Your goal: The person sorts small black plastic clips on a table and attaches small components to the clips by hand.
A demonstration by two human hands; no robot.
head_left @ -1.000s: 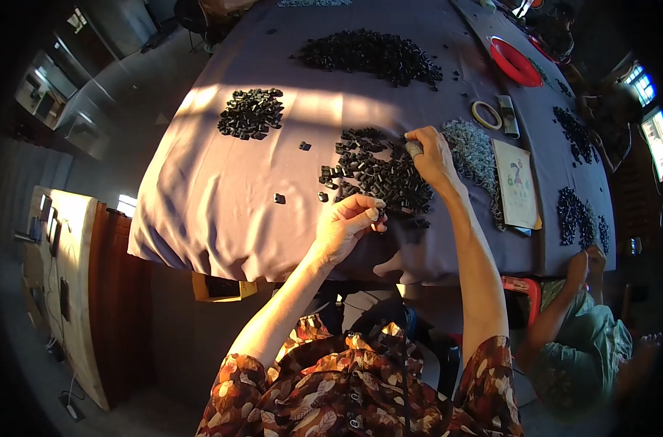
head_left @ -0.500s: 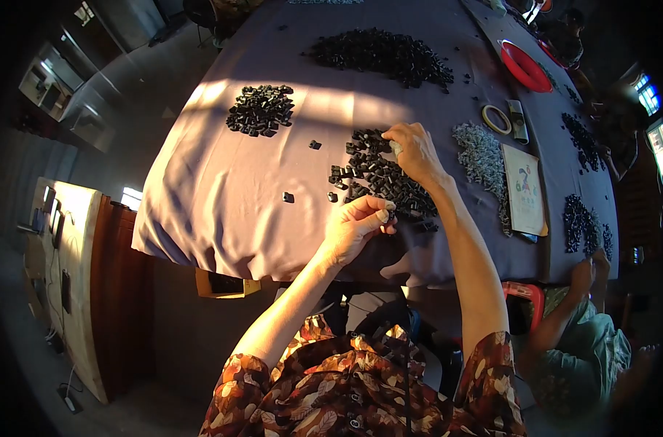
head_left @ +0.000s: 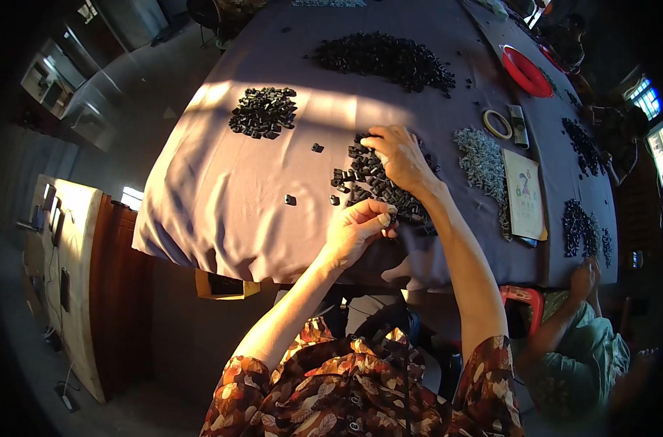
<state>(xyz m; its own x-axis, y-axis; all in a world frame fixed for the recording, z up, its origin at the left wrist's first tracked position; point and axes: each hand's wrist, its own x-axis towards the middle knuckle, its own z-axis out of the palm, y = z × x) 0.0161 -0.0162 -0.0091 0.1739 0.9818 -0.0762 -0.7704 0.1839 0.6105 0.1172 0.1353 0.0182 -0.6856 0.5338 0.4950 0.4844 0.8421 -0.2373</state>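
Observation:
My left hand [head_left: 357, 231] is closed at the near edge of a loose pile of small black plastic parts [head_left: 375, 178]. Its thumb and fingertips pinch a small black part [head_left: 391, 213], mostly covered by the fingers. Over the upper side of this pile is my right hand [head_left: 401, 160], its fingers bent together and pointing left. Whatever those fingertips hold, if anything, is hidden. A few single black parts [head_left: 291, 199] lie left of the pile, on the purple-grey cloth [head_left: 222, 197].
Farther off are a smaller heap [head_left: 263, 113] and a large heap [head_left: 382, 62] of black parts. To the right are silvery small pieces [head_left: 481, 160], a booklet [head_left: 523, 193], a tape roll [head_left: 497, 124] and a red basin [head_left: 527, 73]. Another person's hand [head_left: 583, 278] is at the right edge.
My right hand has shifted left across the top of the pile. My left hand stays almost in place, still pinching.

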